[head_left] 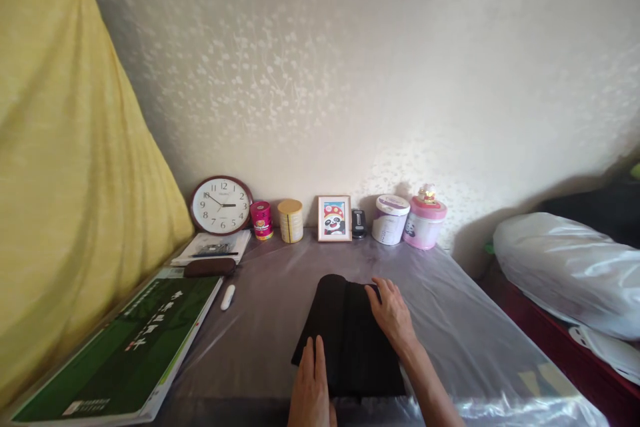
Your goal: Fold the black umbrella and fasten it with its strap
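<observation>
A flat black piece (344, 333), which looks like folded fabric, lies on the table in front of me, with a crease running down its middle and a rounded corner at its far left. My left hand (311, 373) rests on its near left part, fingers stretched out and side by side. At the far right edge, my right hand (391, 312) lies with its fingers spread over the black fabric. Neither hand is wrapped round anything.
A clear plastic sheet covers the table (270, 340). On the left lie a large green book (125, 347), a brown case (210, 267) and a small white stick (228, 297). A clock (221, 205), tins (291, 221), a panda picture frame (334, 219) and tubs (391, 220) line the wall.
</observation>
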The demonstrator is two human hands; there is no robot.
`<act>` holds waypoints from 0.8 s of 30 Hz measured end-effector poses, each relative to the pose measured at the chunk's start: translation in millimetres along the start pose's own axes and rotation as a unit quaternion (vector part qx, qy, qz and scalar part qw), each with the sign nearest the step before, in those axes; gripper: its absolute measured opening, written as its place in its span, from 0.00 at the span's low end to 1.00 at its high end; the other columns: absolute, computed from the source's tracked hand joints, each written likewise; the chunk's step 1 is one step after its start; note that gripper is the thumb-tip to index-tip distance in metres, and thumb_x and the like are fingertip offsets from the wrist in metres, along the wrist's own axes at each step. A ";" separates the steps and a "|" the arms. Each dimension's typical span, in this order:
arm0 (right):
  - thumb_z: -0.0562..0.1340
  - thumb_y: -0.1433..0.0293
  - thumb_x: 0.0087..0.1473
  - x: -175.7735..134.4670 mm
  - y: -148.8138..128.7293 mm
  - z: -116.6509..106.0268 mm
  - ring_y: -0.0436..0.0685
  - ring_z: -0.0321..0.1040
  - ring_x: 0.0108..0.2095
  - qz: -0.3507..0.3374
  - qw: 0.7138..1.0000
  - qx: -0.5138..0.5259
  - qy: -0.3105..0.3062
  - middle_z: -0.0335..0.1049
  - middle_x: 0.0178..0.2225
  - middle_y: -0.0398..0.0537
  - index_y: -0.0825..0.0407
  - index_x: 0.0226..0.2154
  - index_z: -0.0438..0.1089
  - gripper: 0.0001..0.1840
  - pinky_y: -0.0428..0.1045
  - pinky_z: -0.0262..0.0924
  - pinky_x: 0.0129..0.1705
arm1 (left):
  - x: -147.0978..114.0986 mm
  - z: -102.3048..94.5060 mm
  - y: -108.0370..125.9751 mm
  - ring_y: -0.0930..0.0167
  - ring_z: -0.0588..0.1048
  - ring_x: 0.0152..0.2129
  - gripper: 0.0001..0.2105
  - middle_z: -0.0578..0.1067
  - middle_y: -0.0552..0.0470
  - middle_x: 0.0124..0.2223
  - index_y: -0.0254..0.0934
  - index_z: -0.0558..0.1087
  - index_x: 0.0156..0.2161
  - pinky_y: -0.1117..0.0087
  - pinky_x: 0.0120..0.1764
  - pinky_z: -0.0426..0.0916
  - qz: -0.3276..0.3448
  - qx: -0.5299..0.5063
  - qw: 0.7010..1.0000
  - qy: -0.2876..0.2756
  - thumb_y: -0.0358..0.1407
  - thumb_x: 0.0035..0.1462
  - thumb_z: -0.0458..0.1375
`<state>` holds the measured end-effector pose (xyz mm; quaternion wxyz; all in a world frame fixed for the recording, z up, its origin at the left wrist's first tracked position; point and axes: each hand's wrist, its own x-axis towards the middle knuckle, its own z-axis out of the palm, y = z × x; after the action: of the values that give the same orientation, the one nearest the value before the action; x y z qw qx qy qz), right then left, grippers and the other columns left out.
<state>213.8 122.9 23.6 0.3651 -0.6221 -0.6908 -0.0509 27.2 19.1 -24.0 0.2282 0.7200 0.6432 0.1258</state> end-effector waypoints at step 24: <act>0.61 0.63 0.46 -16.3 -67.6 21.9 0.48 0.56 0.22 0.171 0.869 0.427 -0.185 0.57 0.19 0.37 0.52 0.22 0.63 0.11 0.43 0.52 0.22 | 2.0 7.1 -5.6 0.58 0.44 0.62 0.43 0.43 0.34 0.65 0.21 0.45 0.61 0.62 0.60 0.48 0.014 0.032 0.999 0.006 0.22 0.34 0.51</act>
<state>142.8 106.1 24.3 0.4638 -0.5118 -0.5830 0.4280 26.0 20.2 -33.0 0.1989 0.7351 0.6382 0.1129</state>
